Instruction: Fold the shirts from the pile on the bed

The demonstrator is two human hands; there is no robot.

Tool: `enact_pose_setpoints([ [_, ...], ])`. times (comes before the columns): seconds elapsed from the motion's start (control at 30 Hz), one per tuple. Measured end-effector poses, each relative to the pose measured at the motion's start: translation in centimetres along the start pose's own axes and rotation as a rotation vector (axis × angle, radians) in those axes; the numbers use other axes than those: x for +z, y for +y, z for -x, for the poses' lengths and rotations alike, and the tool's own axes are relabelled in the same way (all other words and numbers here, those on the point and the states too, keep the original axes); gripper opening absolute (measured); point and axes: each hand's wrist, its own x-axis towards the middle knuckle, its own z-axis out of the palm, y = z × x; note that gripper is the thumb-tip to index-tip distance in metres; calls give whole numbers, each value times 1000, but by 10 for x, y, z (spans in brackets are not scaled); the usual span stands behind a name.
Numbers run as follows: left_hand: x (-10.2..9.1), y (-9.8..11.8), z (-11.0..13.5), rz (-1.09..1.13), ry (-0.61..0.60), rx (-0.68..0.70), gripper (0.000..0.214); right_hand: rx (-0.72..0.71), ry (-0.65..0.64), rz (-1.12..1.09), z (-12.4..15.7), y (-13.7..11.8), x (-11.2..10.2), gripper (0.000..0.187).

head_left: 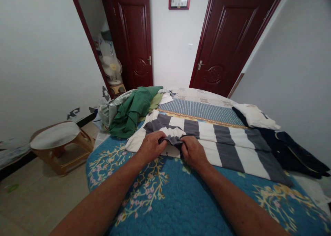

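A grey and white striped garment (pixel 224 139) lies stretched across the table, its wide stripes running crosswise. My left hand (pixel 153 144) pinches a bunched dark grey edge near the garment's left part. Just to the right, my right hand (pixel 192 150) grips the same edge between thumb and curled fingers. The cloth between the two hands is gathered and slightly lifted. Small dark marks show on the white fabric below it. The fingertips are partly hidden in the folds.
A blue floral quilted cover (pixel 181 201) spreads over the table. Green cloth (pixel 137 108) is heaped at the back left. A white cloth (pixel 254 116) and dark clothing (pixel 292 150) lie at the right. A stool (pixel 57 136) stands left, and a fan (pixel 111 66) is in the doorway.
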Motion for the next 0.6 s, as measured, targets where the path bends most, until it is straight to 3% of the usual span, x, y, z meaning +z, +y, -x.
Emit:
enact_pose_setpoints([
  [0.17,-1,5,3,50,66,134,14,161,145,-150,0,-5,-20,31],
  [0.3,1,9,10,75,-63,163,17,429,119,-361,5,9,-24,31],
  [0.4,2,9,11,81,-163,176,20,495,92,-431,8,21,-23,30],
  [0.5,0,-4,4,23,-122,2,26,476,122,-396,7,28,-25,29],
  [0.6,-7,-30,-12,-146,-39,-233,27,496,159,-425,4,29,-25,27],
])
